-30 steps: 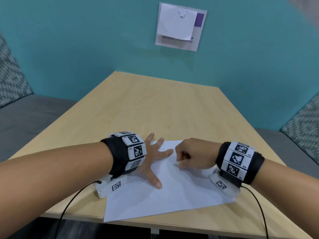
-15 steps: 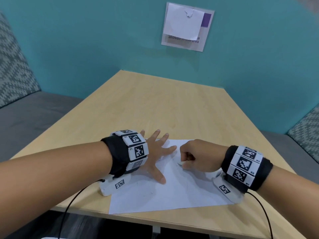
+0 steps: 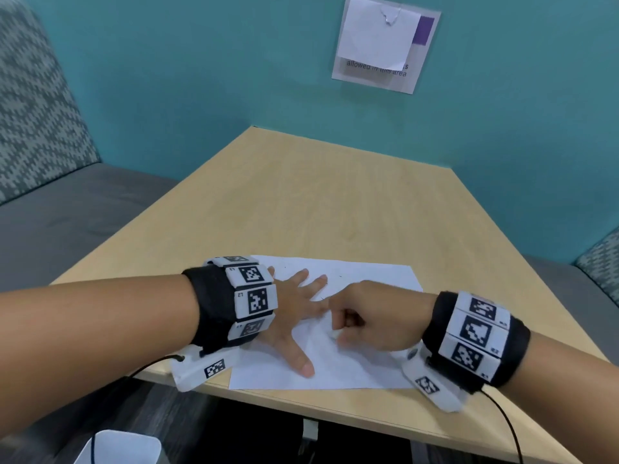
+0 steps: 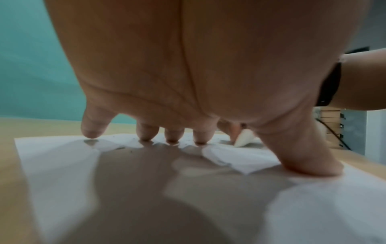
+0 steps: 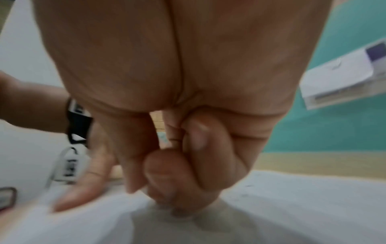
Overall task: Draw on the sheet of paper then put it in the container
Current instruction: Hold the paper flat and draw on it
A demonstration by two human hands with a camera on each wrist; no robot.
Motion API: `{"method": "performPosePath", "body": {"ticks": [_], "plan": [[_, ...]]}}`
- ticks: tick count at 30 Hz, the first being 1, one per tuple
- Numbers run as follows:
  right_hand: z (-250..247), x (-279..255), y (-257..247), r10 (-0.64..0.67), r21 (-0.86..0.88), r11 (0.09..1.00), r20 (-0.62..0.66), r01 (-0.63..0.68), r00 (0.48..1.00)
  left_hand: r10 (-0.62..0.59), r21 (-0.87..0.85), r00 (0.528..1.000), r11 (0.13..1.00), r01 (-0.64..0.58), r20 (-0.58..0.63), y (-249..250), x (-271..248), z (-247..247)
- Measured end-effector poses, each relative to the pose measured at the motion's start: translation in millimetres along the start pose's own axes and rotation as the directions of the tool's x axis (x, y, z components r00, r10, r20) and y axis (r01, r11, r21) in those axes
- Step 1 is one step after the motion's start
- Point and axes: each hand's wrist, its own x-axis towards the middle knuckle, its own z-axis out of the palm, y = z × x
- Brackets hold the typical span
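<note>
A white sheet of paper (image 3: 355, 370) lies on the wooden table (image 3: 301, 202) near its front edge. My left hand (image 3: 294, 313) is spread flat on the sheet, and its fingertips (image 4: 173, 140) and thumb press the paper (image 4: 62, 165) down. My right hand (image 3: 361, 316) rests on the sheet just right of it, fingers curled. It pinches a small white object (image 3: 334, 334) whose pointed end (image 4: 243, 138) touches the paper. In the right wrist view the curled fingers (image 5: 188, 173) hide that object above the paper (image 5: 292, 206).
A white container (image 3: 117, 447) stands on the floor below the table's front left corner. Grey benches with patterned cushions (image 3: 33, 112) flank the table. A sign (image 3: 385, 45) hangs on the teal wall. Cables run from both wrist cameras.
The sheet now lies squarer to the table, and its far edge shows beyond my left fingers. Both hands have stayed on the paper, the right hand still curled.
</note>
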Motion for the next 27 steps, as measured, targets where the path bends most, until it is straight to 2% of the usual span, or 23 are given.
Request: {"method": "performPosePath", "body": {"ticks": [3, 7, 8, 12, 16, 17, 21, 25, 27], "plan": [[5, -6, -14, -0.089, 0.029, 0.996, 0.079, 0.087, 0.993, 0.010, 0.001, 1.000, 1.000, -0.010, -0.016, 0, 2, 1], [-12, 8, 8, 0.018, -0.049, 0.999, -0.053, -0.021, 0.998, -0.004, -0.001, 1.000, 1.000, 0.004, -0.029, 1, 5, 1], [-11, 9, 8, 0.022, -0.045, 0.999, -0.051, -0.024, 0.998, -0.009, -0.008, 1.000, 1.000, 0.009, -0.028, 0, 6, 1], [6, 2, -14, -0.100, -0.008, 0.995, 0.076, 0.101, 0.992, -0.001, -0.021, 1.000, 1.000, 0.000, -0.024, 0, 6, 0], [-13, 5, 8, 0.062, -0.068, 0.996, -0.039, -0.065, 0.997, -0.019, 0.005, 1.000, 1.000, 0.019, -0.003, 0, 7, 0], [-12, 4, 10, 0.062, -0.056, 0.996, -0.039, -0.064, 0.997, -0.026, 0.004, 1.000, 1.000, 0.026, 0.000, -1, 8, 0], [9, -10, -11, -0.059, 0.018, 0.998, 0.097, 0.058, 0.994, -0.023, 0.009, 1.000, 1.000, 0.023, 0.010, -2, 9, 0], [-5, -6, 6, 0.032, 0.008, 0.999, -0.002, -0.032, 0.999, -0.032, 0.025, 0.999, 0.999, 0.032, 0.016, -2, 7, -1], [-2, -8, 4, 0.019, 0.014, 1.000, 0.021, -0.020, 1.000, -0.034, 0.023, 0.999, 0.999, 0.034, 0.009, -1, 7, -1]]}}
